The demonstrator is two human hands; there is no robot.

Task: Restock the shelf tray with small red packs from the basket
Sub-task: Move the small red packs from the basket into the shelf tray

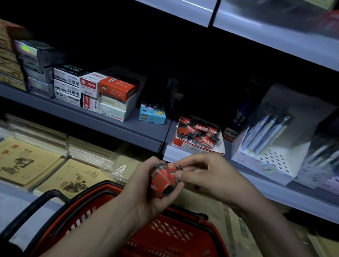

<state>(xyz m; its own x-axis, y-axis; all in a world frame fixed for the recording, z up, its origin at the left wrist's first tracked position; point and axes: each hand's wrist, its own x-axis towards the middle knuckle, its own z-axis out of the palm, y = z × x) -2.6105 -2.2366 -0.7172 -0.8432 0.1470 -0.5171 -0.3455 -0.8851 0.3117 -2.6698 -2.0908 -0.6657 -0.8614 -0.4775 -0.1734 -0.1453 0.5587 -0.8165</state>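
Note:
My left hand (pixel 143 187) grips a bunch of small red packs (pixel 162 183) in its curled fingers, just above the red basket (pixel 176 242). My right hand (pixel 207 174) pinches the top pack (pixel 175 169) of that bunch between thumb and fingertips. The shelf tray (pixel 185 143), a red and white open carton holding several of the same red packs (pixel 198 133), sits on the grey shelf directly behind and above both hands.
Stacked boxes (pixel 108 95) and a blue box (pixel 151 115) stand left of the tray. A white pen display (pixel 272 135) stands to its right. Yellow notebooks (pixel 29 163) lie on the lower shelf beside the basket's black handle (pixel 27 213).

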